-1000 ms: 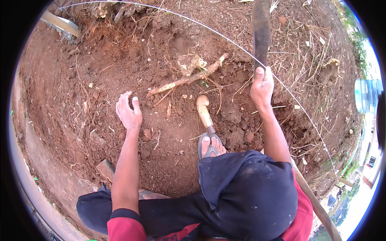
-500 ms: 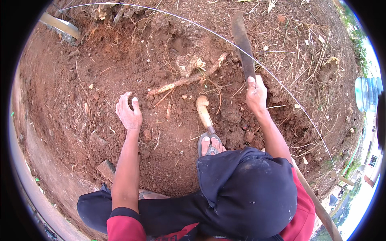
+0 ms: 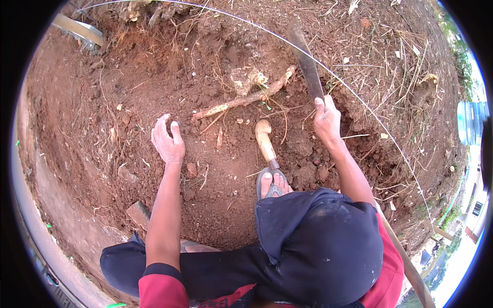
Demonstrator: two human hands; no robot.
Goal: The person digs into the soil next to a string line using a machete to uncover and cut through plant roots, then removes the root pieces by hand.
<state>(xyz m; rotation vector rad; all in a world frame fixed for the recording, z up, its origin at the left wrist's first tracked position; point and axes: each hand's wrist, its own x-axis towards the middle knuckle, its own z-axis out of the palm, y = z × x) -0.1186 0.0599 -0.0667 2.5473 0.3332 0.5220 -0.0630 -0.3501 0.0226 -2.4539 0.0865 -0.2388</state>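
Note:
My right hand (image 3: 327, 120) is wrapped round the grip of a machete (image 3: 306, 59), whose dark, worn blade points up and away over the soil. My left hand (image 3: 168, 139) hovers over the dirt with nothing in it, its thumb apart from the slightly curled fingers. Between the hands lies a thick cut root (image 3: 231, 105), with its bark partly stripped. Touching or close behind it is a pale chopped root stump (image 3: 247, 79). A curved wooden tool handle (image 3: 264, 138) lies nearer me, its metal collar at my sandalled foot (image 3: 272, 184); the rest of that tool is hidden.
A white string (image 3: 336, 76) arcs over the ground, passing across the blade. A long wooden pole (image 3: 411, 272) lies by my right side. At the far left is a wooden board (image 3: 79, 30), and a blue water jug (image 3: 471, 123) stands at right. A brick-like block (image 3: 137, 214) sits near my left forearm.
The machete has swung slightly, its tip now lower and further left, nearer the root. My left hand keeps its open pose. The whole view has shifted a little.

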